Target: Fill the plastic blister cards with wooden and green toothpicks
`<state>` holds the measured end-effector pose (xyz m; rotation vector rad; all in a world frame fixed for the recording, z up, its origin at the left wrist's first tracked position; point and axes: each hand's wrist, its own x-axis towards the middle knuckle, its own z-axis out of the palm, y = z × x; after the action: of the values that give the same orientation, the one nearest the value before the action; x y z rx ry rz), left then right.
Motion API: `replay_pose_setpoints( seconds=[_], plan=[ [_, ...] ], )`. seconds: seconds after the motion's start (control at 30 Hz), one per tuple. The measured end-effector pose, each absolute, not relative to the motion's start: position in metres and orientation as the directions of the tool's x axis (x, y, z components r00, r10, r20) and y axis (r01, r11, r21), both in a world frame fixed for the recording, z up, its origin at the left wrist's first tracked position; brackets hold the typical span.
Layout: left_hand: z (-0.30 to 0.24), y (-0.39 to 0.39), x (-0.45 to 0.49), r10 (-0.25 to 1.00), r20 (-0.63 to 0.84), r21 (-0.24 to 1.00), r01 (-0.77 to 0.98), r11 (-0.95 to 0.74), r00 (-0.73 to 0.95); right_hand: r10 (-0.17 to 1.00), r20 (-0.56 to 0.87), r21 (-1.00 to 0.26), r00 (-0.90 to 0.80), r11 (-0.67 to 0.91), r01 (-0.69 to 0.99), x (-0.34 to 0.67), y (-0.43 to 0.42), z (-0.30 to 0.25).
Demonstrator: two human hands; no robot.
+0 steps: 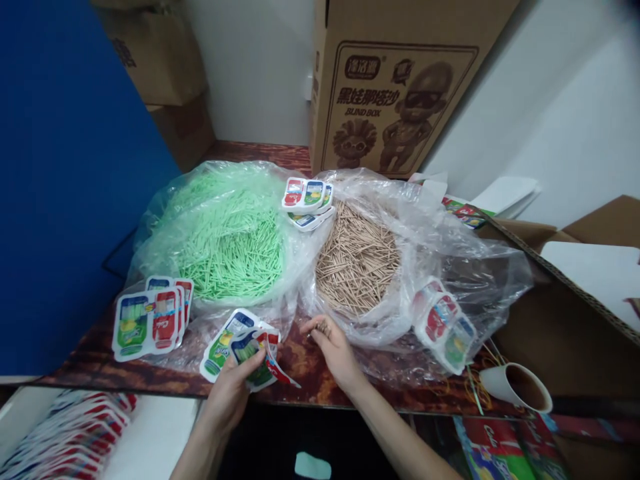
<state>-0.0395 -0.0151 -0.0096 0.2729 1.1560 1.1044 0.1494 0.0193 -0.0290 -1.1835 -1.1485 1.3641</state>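
My left hand [235, 387] grips a small printed plastic tray pack [250, 350] with green sticks in one pocket and its red-and-white film peeled back. My right hand [333, 347] pinches a small bunch of tan wooden sticks [323, 327] at its fingertips, just in front of the clear bag of tan sticks [357, 260]. A clear bag of green sticks [225, 240] lies to the left of it. Both bags are open on the dark wooden table [310, 383].
Stacks of printed tray packs lie at the left [150, 320], between the bags [307, 200] and at the right [443, 323]. A big printed carton [395, 87] stands behind. A paper cup [517, 387] lies tipped at the right by cardboard [565, 320]. More packs fill a box at bottom left [65, 433].
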Motion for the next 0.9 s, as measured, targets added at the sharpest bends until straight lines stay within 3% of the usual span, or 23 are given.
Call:
replay_pose_setpoints(
  seconds=[0.13, 0.5, 0.73, 0.9],
  plan=[
    [-0.003, -0.021, -0.036, 0.826, -0.564, 0.692, -0.540, 0.479, 0.010, 0.996, -0.074, -0.997, -0.059, -0.073, 0.017, 0.145, 0.004, -0.051],
    [0.012, -0.012, -0.017, 0.853, -0.433, 0.736, -0.432, 0.521, 0.291, 0.996, 0.031, -0.989, -0.089, 0.043, 0.144, 0.146, -0.006, -0.053],
    [-0.013, -0.019, -0.026, 0.842, -0.540, 0.747, -0.457, 0.484, 0.009, 0.992, 0.010, -0.989, -0.129, 0.029, 0.143, 0.148, -0.008, -0.052],
    [-0.020, -0.022, -0.033, 0.845, -0.533, 0.760, -0.465, 0.454, -0.044, 0.990, -0.016, -0.990, -0.141, 0.004, 0.139, 0.150, -0.011, -0.047]
  ],
)
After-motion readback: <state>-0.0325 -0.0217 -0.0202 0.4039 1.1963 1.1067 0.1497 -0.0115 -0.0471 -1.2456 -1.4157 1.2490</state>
